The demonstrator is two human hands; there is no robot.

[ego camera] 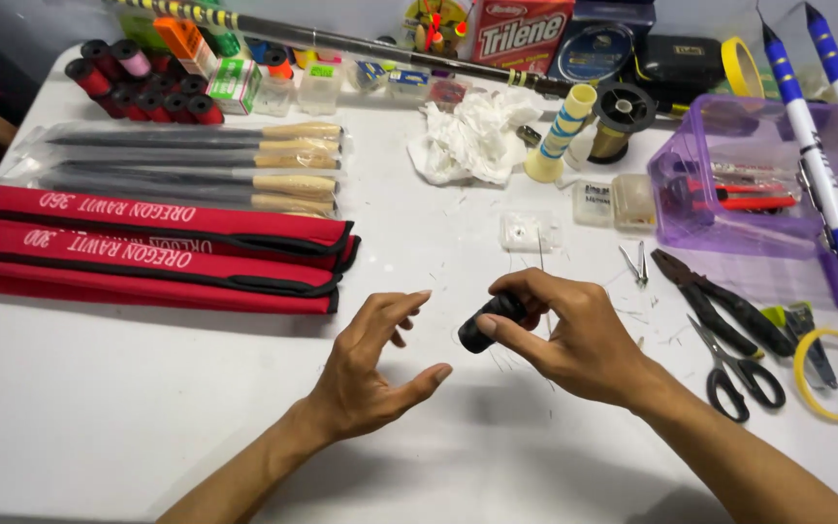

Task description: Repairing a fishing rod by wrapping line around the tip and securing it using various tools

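My right hand (pixel 574 335) grips a small black cylinder (pixel 487 323), like a spool or cap, between thumb and fingers just above the white table (pixel 147 408). A thin line or wire rises from it toward the far side. My left hand (pixel 372 364) hovers beside the cylinder on its left, fingers spread and curved, holding nothing and a short gap away from the black piece.
Red fabric rod sleeves (pixel 147 243) and bagged rod sections (pixel 196 160) lie at left. Black pliers (pixel 720 301), scissors (pixel 739 374), a yellow tape ring (pixel 834 374), a purple plastic box (pixel 729 184), crumpled white tissue (pixel 472 136), spools and blue-white rods (pixel 826 184) crowd the right and back.
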